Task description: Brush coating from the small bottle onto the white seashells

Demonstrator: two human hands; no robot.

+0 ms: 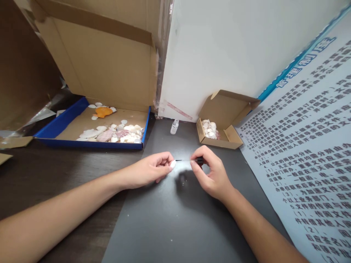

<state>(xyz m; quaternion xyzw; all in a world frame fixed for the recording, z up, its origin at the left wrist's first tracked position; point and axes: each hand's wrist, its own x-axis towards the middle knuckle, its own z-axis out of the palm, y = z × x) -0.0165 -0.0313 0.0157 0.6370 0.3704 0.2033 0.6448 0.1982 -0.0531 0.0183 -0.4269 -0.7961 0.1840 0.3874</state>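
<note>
Between its thumb and fingers, my left hand pinches a small white shell. My right hand is closed on a small brush with a black cap; its thin dark tip points left and lies close to the shell's edge. Whether the tip touches the shell I cannot tell. Beyond the hands, a small clear bottle stands on the dark grey mat.
A blue-edged cardboard box at the back left holds many shells and an orange one. At the back right, a smaller open box holds white shells. A printed poster slopes along the right side.
</note>
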